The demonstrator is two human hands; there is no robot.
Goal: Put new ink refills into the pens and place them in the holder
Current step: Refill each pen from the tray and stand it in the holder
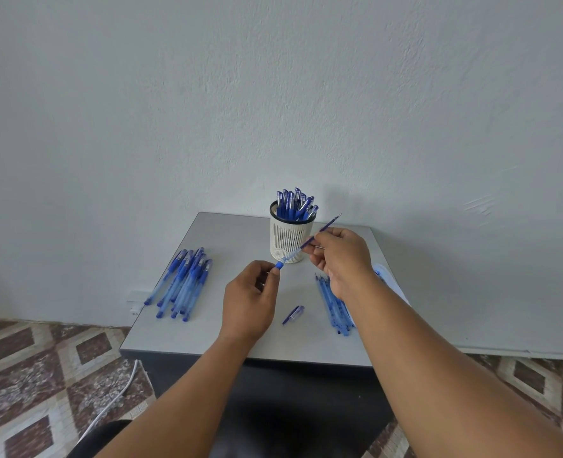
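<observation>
We are looking down at a grey worktop (207,335) set against a pale wall. At its back edge a white slotted holder (288,238) is standing, already crowded with capped blue pens (296,203). Near the left edge a pile of pens (182,282) is waiting, and near the right edge loose refills (334,307) are lying, partly hidden under the right forearm.

We judge the refilling step to be under way. The right hand (341,256) is pinching a clear pen barrel with its refill (309,241), tilted up toward the back right corner. The left hand (252,299) is pinching the barrel's blue end plug (278,265) between its fingertips.

Next, we think, the plug needs seating firmly, then the loose cap (293,314) lying mid-worktop needs fitting. The holder's crowding may be making insertion awkward.
</observation>
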